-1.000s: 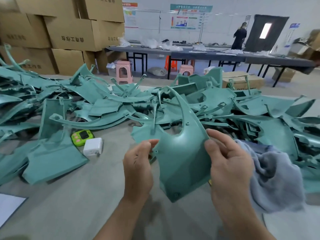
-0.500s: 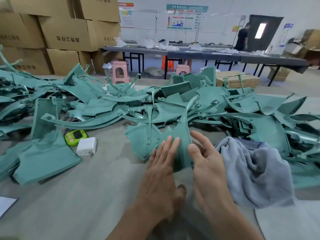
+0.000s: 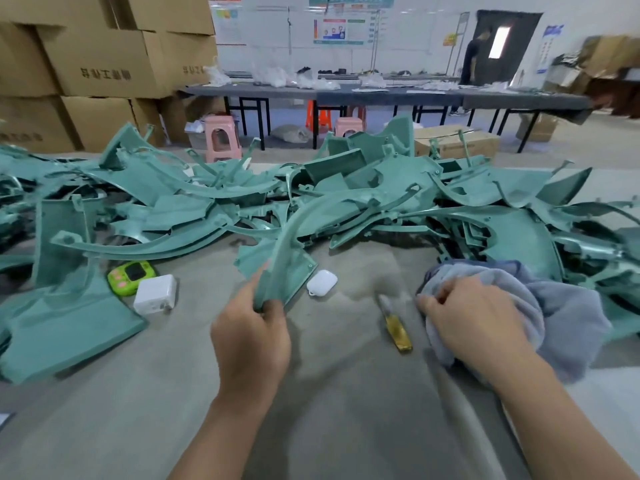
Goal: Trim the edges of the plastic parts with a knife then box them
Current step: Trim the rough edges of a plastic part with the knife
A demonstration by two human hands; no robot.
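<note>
My left hand point(image 3: 251, 336) grips the near edge of a teal plastic part point(image 3: 287, 263), a curved panel whose long arm rises toward the pile. A knife with a yellow handle point(image 3: 398, 329) lies flat on the grey table point(image 3: 346, 410) between my hands, touched by neither. My right hand point(image 3: 467, 315) grips a grey-blue cloth point(image 3: 561, 320) just right of the knife. A large heap of teal plastic parts point(image 3: 381, 199) covers the far half of the table.
A white earbud case point(image 3: 322, 282), a white charger block point(image 3: 156, 294) and a green timer point(image 3: 131, 276) lie near the held part. A big flat teal panel point(image 3: 69, 327) sits at left. Cardboard boxes point(image 3: 104, 64) are stacked behind; a person point(image 3: 474, 60) stands far back.
Both hands held the part up a second ago. My right hand has let go and moved right onto the cloth; the part has swung left and down, uncovering the knife and earbud case.
</note>
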